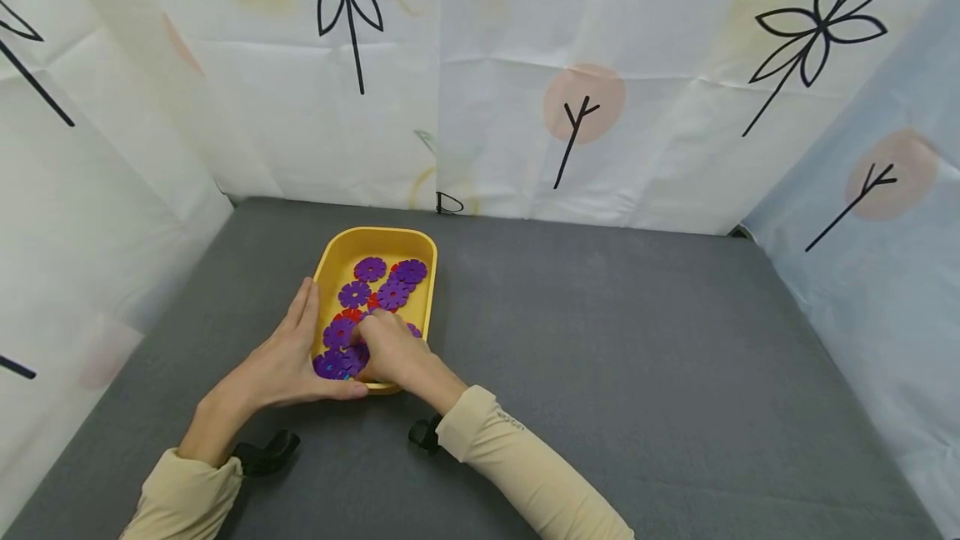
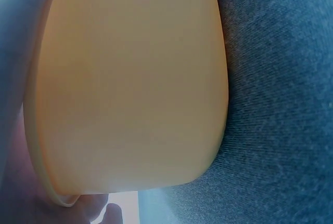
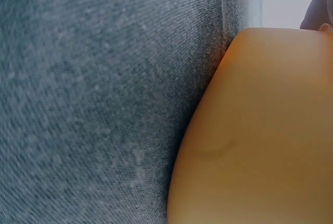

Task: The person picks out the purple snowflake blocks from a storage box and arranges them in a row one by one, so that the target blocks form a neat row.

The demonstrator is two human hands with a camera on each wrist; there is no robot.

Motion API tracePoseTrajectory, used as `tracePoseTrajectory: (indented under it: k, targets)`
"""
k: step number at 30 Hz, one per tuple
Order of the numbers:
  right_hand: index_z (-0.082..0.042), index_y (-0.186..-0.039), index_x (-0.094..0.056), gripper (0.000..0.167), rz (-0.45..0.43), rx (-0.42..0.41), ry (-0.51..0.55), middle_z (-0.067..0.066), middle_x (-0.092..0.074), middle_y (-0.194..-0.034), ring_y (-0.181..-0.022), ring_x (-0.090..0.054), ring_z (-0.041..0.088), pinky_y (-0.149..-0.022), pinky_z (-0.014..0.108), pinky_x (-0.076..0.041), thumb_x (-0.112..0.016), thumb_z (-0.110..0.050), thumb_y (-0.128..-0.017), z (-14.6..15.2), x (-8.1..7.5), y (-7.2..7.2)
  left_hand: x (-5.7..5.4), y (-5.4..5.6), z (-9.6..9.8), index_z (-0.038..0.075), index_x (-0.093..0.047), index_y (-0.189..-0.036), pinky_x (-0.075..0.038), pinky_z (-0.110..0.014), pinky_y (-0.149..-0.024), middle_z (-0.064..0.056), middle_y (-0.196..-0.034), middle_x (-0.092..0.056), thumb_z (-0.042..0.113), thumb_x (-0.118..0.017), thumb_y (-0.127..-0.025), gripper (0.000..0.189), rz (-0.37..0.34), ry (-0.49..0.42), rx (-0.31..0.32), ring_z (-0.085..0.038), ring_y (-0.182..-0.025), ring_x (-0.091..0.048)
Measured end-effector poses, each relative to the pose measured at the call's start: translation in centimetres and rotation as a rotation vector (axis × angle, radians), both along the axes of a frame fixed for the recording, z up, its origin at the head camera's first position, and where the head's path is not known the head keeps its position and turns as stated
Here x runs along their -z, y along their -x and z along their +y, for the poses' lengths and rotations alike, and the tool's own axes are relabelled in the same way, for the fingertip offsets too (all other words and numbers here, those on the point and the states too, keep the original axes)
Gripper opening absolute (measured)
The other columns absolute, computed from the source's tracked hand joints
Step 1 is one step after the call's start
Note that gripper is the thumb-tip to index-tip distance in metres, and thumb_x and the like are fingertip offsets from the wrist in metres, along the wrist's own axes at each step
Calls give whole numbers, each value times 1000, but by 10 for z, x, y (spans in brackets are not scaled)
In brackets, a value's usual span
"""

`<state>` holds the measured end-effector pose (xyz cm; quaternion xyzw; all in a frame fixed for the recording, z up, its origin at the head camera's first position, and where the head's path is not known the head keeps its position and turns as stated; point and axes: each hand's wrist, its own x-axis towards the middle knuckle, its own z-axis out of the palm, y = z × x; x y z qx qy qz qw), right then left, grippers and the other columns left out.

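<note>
A yellow tray holds several purple flower-shaped discs, with some red discs partly under them. Along the tray's left side and near front corner lies my left hand, fingers straight against the wall and thumb stretched along the front rim. My right hand reaches over the near right part of the tray, fingers bent down among the discs. Its fingertips are hidden, so a grip on a disc cannot be made out. Both wrist views show mostly the tray's outer wall, close up.
The tray stands on a grey cloth-covered table. White curtains with plant drawings hang behind the table and at both sides. A dark wrist device sits by the left cuff, another by the right cuff.
</note>
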<state>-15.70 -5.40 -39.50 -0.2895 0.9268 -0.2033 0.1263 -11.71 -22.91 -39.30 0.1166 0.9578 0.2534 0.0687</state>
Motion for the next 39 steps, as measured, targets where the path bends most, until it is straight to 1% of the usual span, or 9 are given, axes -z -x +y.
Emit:
tracePoseTrajectory:
  k: [7,11,15,18,22,27,31,35,39]
  targets:
    - [-15,-119,-77,45,-14,2,-7,-1,-74,-115,-104,-61,11,-91,20,-55,-90,-29,-78,0,0,-1,0,-1,0,-3,14,-160,-35,-72,-111,-29,-169,10,66,-84,-69,150,4,0,2,-60,-149,-20]
    - [-16,-117,-78,43,-7,20,-1,-2,-71,-111,-98,-56,9,-87,19,-54,-90,-30,-78,0,-1,-2,0,-1,0,-2,14,-160,-35,-73,-111,-29,-169,11,66,-84,-69,150,0,2,-1,-60,-149,-20]
    - [-17,-121,-77,45,-2,29,28,0,-68,-114,-97,-55,9,-88,19,-54,-89,-29,-79,0,-1,-2,0,-1,0,-2,14,-160,-34,-73,-111,-28,-169,11,67,-84,-69,151,-5,2,-9,-60,-149,-20]
    - [-15,-126,-74,49,9,27,72,1,-67,-121,-101,-57,9,-92,20,-54,-88,-28,-81,2,0,-3,0,-2,0,-2,15,-160,-34,-73,-111,-28,-169,13,67,-84,-69,151,-14,-5,-14,-61,-148,-20]
    - [-12,-129,-72,53,55,22,130,2,-68,-115,-95,-54,8,-84,13,-49,-87,-31,-82,6,-3,-3,-1,-1,1,-7,15,-158,-35,-73,-110,-34,-167,9,67,-85,-69,153,-20,-4,-18,-62,-147,-21]
    - [-9,-135,-68,58,86,26,225,4,-64,-108,-90,-49,8,-72,9,-40,-85,-32,-84,18,-10,-3,-1,-2,2,-10,13,-158,-46,-69,-104,-38,-160,-9,67,-85,-68,154,-13,6,-22,-57,-136,-40]
    - [-9,-137,-65,59,80,63,302,5,-62,-111,-94,-52,10,-76,9,-45,-84,-31,-86,33,-18,-1,0,-3,2,-7,13,-159,-50,-67,-101,-36,-157,-13,67,-85,-68,153,-14,-8,-32,-54,-129,-47]
    - [-11,-137,-67,56,66,125,362,7,-61,-112,-99,-54,14,-81,14,-50,-84,-30,-86,49,-25,4,2,-3,1,-5,14,-160,-50,-66,-101,-34,-157,-13,68,-84,-69,152,-15,-17,-41,-52,-130,-46]
    - [-8,-133,-69,54,71,176,417,11,-61,-111,-99,-58,20,-82,21,-55,-85,-26,-85,67,-30,11,4,-3,-1,-2,15,-160,-48,-68,-103,-33,-158,-12,68,-84,-69,152,-18,-29,-49,-52,-132,-43]
